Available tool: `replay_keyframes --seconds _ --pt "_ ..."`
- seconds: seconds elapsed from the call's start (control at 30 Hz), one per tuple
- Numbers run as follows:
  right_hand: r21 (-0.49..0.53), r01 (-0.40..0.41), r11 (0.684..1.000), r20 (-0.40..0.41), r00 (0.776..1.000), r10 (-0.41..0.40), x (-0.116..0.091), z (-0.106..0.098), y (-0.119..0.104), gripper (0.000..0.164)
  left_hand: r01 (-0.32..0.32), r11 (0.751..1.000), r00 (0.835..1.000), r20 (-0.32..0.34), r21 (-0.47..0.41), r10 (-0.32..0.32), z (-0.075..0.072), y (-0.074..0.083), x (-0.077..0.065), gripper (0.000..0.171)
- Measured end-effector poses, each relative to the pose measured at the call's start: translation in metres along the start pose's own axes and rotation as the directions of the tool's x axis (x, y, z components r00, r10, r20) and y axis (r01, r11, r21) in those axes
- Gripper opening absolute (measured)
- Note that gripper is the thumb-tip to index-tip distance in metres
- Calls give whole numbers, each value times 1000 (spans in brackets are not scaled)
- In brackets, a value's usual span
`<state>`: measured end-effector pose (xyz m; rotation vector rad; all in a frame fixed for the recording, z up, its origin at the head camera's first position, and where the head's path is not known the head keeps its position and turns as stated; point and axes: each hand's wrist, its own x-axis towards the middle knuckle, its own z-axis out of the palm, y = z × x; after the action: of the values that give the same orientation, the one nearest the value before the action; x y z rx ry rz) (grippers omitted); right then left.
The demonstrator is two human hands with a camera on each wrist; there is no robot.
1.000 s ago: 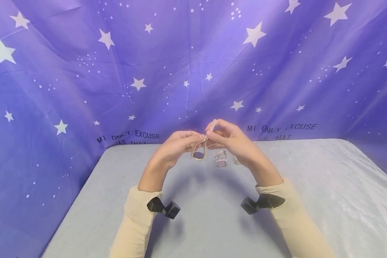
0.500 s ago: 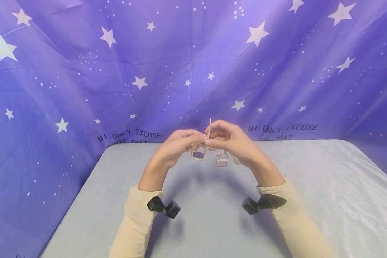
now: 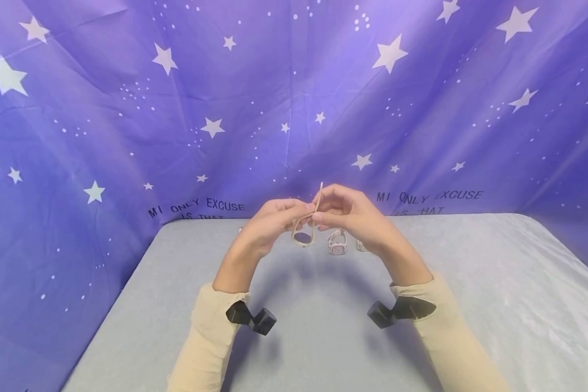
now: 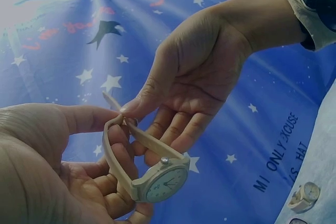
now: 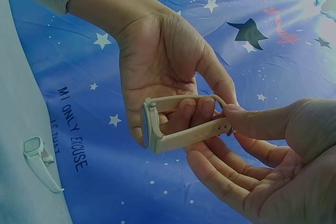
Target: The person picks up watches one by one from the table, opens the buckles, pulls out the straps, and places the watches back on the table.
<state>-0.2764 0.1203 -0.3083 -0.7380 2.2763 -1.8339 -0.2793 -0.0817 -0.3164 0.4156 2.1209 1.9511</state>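
Two-handed hold on a watch strap

The left grip (image 3: 269,223), a bare hand, pinched a watch (image 4: 163,182) by its strap (image 4: 119,162) near the buckle, with the thumb on top. The right grip (image 3: 355,212) pinched the same strap just beside it, its other fingers loosely bent. The watch was held in the air above the far part of the desk (image 3: 318,337); its strap formed a loop, the dial hung lowest, and one strap end pointed upward.

On the desk, a pinkish watch (image 3: 337,249) rested near the right grip, and a further watch (image 3: 362,245) was partly hidden behind that hand. The right wrist view also showed a white watch (image 5: 34,147) lying on the desk with its strap stretched out. A starred curtain (image 3: 294,98) hung behind. Both sleeves (image 3: 203,337) were cream, each bearing a black camera (image 3: 263,321).
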Motion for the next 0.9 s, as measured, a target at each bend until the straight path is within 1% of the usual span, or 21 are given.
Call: replay_keyframes --seconds 0.1,0.2,0.27,0.33,0.37,0.43,0.5,0.57,0.67,0.73,0.8,0.9 --pt "-1 -3 1000 0 1000 3 0 -1 -1 22 -19 1000 1000 -5 7 19 -1 0 0 16" --pt "13 -9 1000 1 1000 9 0 -1 -1 22 -44 998 999 -18 53 45 -2 0 0 15" --pt "24 -13 1000 1 1000 13 0 -2 -1 23 -80 992 996 -32 96 83 -3 0 -1 19" --pt "39 -17 999 -1 1000 17 -1 -2 -1 24 -140 979 988 -43 146 148 -3 0 -1 22" --pt "45 -17 999 -1 1000 17 -1 -2 -1 25 -180 969 981 -42 171 189 -3 0 -1 22" --pt "56 -17 998 -4 1000 17 -2 -2 -1 25 -262 940 961 -28 220 275 -3 0 -2 21" --pt "67 -10 998 -9 1000 11 -3 -2 -1 25 -341 898 935 -3 277 355 -2 0 -3 18" --pt "72 -5 997 -16 1000 6 -3 -2 -2 24 -384 858 915 14 341 404 -1 1 -4 15" --pt "69 2 998 -29 1000 0 -4 -1 -2 22 -406 807 898 25 428 439 1 2 -6 15" --pt "66 3 998 -37 999 0 -3 -1 -3 21 -400 786 896 20 471 444 2 3 -7 15" --pt "63 4 998 -43 999 -2 -3 0 -3 21 -395 775 894 11 493 448 3 3 -7 14" --pt "58 10 998 -47 999 -8 -3 0 -4 21 -391 766 890 -3 510 456 4 4 -7 13"
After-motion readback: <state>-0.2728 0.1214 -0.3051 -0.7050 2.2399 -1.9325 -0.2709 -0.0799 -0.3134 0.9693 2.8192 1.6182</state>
